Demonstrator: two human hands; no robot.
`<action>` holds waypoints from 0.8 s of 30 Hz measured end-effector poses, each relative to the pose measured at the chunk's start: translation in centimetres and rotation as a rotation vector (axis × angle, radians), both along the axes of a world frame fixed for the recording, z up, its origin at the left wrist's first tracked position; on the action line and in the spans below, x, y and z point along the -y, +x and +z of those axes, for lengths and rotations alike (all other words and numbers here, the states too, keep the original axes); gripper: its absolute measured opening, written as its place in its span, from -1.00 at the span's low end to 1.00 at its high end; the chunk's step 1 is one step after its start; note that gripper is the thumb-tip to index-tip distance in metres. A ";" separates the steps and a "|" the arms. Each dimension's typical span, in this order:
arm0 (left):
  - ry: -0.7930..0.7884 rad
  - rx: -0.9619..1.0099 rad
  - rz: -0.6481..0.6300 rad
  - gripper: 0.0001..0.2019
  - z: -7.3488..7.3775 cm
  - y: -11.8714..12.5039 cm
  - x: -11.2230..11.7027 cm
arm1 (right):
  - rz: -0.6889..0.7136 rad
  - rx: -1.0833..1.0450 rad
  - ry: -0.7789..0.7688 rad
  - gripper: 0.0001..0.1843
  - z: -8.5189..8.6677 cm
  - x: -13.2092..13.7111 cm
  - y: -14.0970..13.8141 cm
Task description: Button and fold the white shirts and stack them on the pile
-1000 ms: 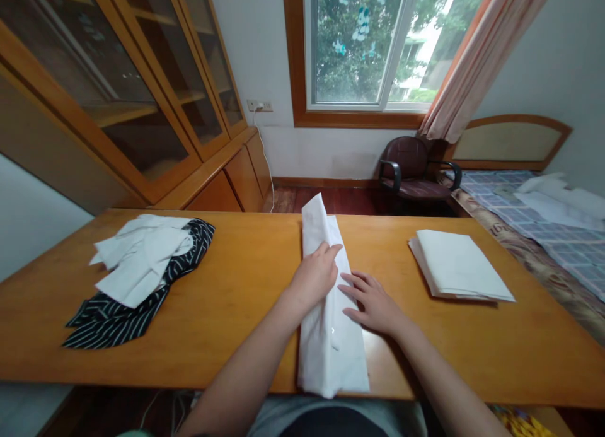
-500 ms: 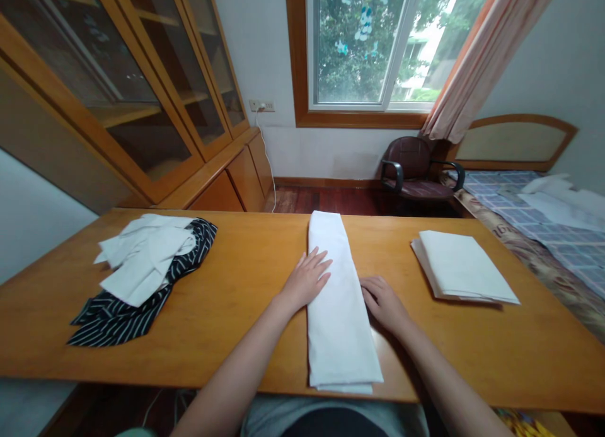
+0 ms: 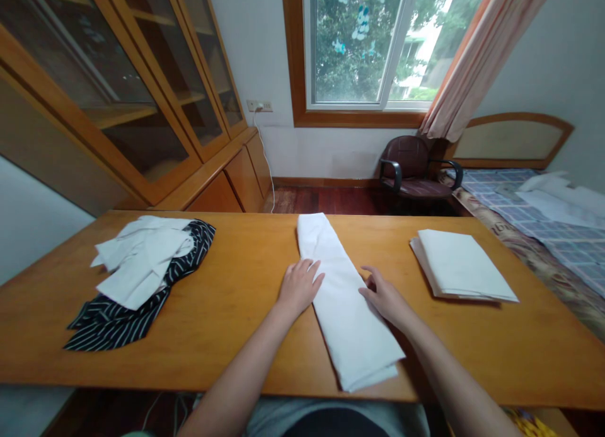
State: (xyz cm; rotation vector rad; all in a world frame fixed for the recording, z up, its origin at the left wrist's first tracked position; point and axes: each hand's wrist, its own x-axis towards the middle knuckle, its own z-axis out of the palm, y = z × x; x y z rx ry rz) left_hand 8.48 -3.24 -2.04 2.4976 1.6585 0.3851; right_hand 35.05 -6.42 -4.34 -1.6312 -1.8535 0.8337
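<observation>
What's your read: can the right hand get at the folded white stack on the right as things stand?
Probably yes. The right hand is beside the long folded cloth, and only tabletop shows between that hand and the folded white stack, though it would likely need to turn outward.

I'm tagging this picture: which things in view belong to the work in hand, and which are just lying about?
In hand:
long folded white cloth, left hand resting on it, right hand at its right edge
orange-brown wooden table beneath

Apparently just lying about:
crumpled white cloth
black-and-white striped cloth partly under it
squarish folded white fabric bundle
</observation>
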 end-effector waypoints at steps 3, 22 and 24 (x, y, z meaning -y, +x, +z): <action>-0.058 -0.063 0.045 -0.65 1.5 0.0 0.7 | -0.030 0.148 0.030 -0.49 0.4 -1.4 1.1; -0.547 0.906 0.253 -0.16 -0.8 -13.2 -5.1 | -0.136 0.119 -0.140 -0.64 3.6 -0.3 11.2; -0.567 0.930 0.238 -0.18 -0.8 -13.2 -4.8 | -0.203 0.091 -0.050 -0.63 3.5 -0.3 11.0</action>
